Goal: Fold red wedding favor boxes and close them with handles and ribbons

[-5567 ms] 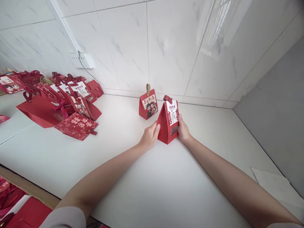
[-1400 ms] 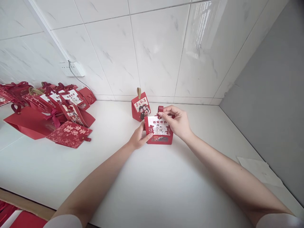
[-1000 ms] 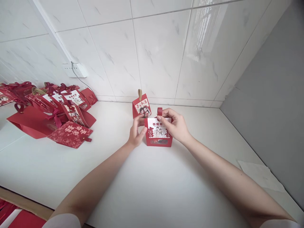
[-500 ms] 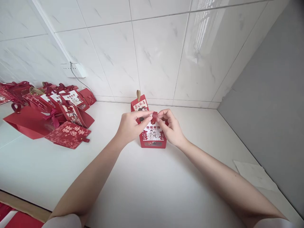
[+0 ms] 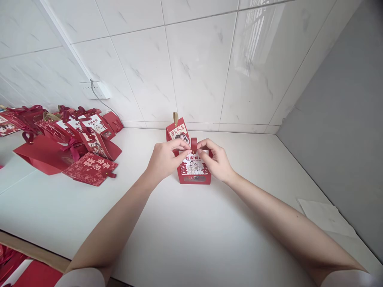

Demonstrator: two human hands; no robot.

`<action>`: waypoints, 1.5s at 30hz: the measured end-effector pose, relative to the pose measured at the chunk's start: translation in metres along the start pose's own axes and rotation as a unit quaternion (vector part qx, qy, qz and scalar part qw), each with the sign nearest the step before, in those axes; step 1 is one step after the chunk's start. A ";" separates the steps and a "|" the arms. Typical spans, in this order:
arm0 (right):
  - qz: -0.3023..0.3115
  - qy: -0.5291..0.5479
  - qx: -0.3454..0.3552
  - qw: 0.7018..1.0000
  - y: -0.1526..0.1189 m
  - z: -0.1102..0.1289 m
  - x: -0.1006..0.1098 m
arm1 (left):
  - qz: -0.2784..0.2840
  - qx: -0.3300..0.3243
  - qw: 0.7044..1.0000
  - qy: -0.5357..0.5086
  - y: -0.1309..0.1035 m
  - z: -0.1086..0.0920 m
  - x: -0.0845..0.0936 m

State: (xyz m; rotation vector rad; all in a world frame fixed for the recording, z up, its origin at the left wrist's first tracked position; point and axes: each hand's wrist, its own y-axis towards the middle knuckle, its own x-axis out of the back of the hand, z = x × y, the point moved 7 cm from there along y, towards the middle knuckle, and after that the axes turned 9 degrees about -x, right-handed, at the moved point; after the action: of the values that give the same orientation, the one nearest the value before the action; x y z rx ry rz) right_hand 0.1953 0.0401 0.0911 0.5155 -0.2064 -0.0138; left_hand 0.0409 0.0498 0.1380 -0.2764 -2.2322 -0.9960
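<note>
Far left of the frame: a heap of red gift bags (image 5: 64, 139) is lying on the white tabletop (image 5: 191, 235), some flat, some leaning on each other, several showing white picture labels and ribbon handles. One flat bag with gold lettering (image 5: 91, 169) is sitting at the near edge of the heap. Above the heap, a white wall socket (image 5: 96, 90) is showing on the tiled wall, with a cable running down from it.

Lower left corner: more red packaging (image 5: 18, 271) is peeking in below the tabletop's edge.

Left of centre: my left hand (image 5: 163, 161) is reaching in, thumb and forefinger closed in a pinch on the left side of the red loop handle (image 5: 193, 144); the other fingers are curling loosely.

Centre: the red gift box (image 5: 194, 171) I am working on is standing upright on the tabletop, its white picture label facing me, its loop handle standing at the top. Just behind it, towards the wall, a second small red box with a tan loop (image 5: 176, 129) is standing upright; whether the two are touching I cannot tell.

Right of centre: my right hand (image 5: 217, 161) is pinching the right side of the same handle, fingertips meeting those of my left.

Lower right: a sheet of white paper (image 5: 326, 217) is lying flat near the grey wall.
</note>
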 end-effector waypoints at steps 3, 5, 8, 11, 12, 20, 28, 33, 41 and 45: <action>-0.006 0.003 -0.006 1.000 -0.001 -0.001 0.000 | 0.005 0.020 1.000 -0.003 -0.001 0.002 0.000; -0.020 0.005 -0.010 1.000 -0.001 -0.002 0.000 | 0.007 0.025 0.999 0.019 -0.001 0.002 0.001; -0.037 0.003 -0.010 0.999 -0.001 -0.002 0.001 | 0.031 0.020 0.995 0.087 -0.001 -0.002 0.002; -0.039 -0.002 -0.008 0.999 -0.001 -0.001 0.001 | 0.065 0.020 0.989 0.131 -0.002 -0.007 0.002; -0.039 -0.003 -0.009 0.999 -0.001 -0.001 0.001 | 0.069 0.021 0.989 0.132 -0.002 -0.008 0.002; -0.041 -0.006 -0.020 0.999 -0.001 -0.011 0.002 | 0.056 0.064 0.996 0.039 -0.001 0.005 -0.001; -0.032 -0.010 -0.017 0.999 0.000 -0.013 0.000 | 0.103 0.022 0.992 0.068 0.000 0.000 -0.002; -0.016 -0.003 -0.024 1.000 0.000 -0.019 -0.002 | 0.106 0.007 0.994 0.039 0.001 -0.002 -0.005; -0.005 0.038 -0.057 0.998 0.000 -0.026 -0.004 | 0.112 0.014 0.993 0.027 0.000 0.001 -0.007; 0.007 0.048 -0.050 0.998 0.002 -0.024 -0.003 | 0.118 0.028 0.993 0.008 -0.001 0.006 -0.007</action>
State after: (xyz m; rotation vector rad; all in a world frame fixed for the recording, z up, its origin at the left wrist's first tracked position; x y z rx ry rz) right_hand 0.1971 0.0536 0.0715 0.4137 -0.1138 0.0135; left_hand 0.0431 0.0543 0.1298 -0.4924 -2.1500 -0.8050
